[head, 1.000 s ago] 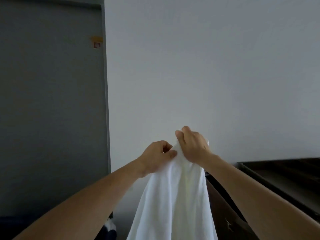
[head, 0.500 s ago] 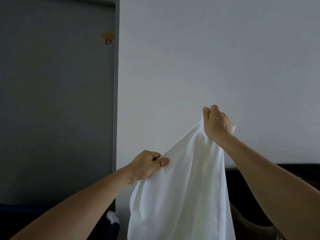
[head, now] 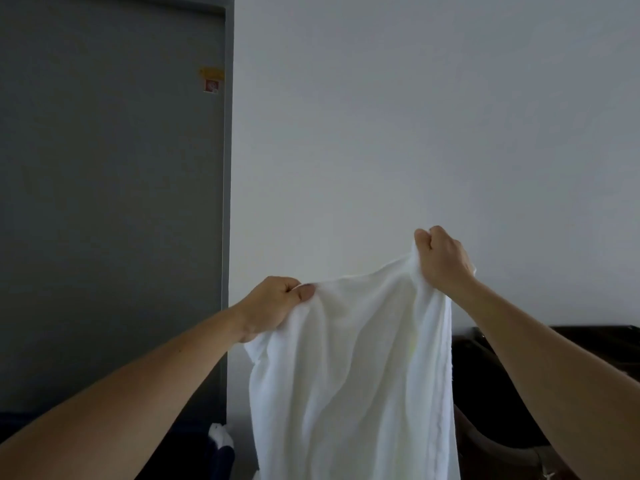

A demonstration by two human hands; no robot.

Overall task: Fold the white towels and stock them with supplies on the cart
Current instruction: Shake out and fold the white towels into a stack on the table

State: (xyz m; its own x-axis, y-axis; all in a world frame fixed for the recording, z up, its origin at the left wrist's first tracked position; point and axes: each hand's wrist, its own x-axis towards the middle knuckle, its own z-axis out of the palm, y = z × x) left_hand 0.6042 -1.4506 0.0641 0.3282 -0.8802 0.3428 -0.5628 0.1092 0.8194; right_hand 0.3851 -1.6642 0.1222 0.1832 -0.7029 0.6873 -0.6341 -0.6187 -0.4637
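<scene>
1. The towel is white and hangs in the air in front of the person, held up by its top edge before a pale wall.
2. Its long axis runs top to bottom. The cloth drops in loose vertical folds, and its lower end passes out of the bottom of the view.
3. The top edge runs crosswise and slopes, low at the left and high at the right, sagging a little between the two grips.
4. The left hand pinches the left top corner, the thumb pressed on the cloth against curled fingers.
5. The right hand is a closed fist gripping the right top corner, higher than the left hand and well apart from it.
6. Both forearms are bare and reach forward from the lower corners.
7. A grey door stands left of the wall, with a small sticker near its right edge.
8. Dark furniture sits low at the right, behind the right forearm. What it is cannot be told.
9. A small white cloth shows low down, just left of the towel.
</scene>
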